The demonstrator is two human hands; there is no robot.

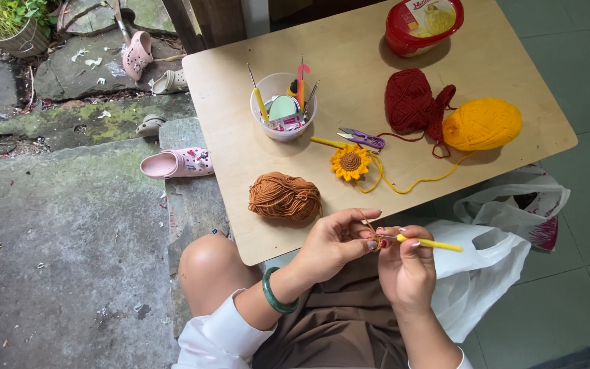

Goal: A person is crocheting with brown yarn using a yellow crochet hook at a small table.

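My left hand [339,240], with a green bangle on its wrist, pinches a small brown crochet piece [374,240] just in front of the table's near edge. My right hand [408,263] grips a yellow-handled crochet hook [431,243] whose tip is at that piece. A strand runs from the piece toward the brown yarn ball [285,197] on the wooden table [240,137]. A finished yellow crochet sunflower [350,162] lies further back, its yellow strand trailing to the yellow yarn ball [482,124].
On the table stand a white cup of hooks and tools [283,107], purple snips [363,139], a dark red yarn ball [412,104] and a red lidded tub [423,25]. White plastic bags [493,253] lie on the right floor. Pink clogs [175,164] rest on stone at left.
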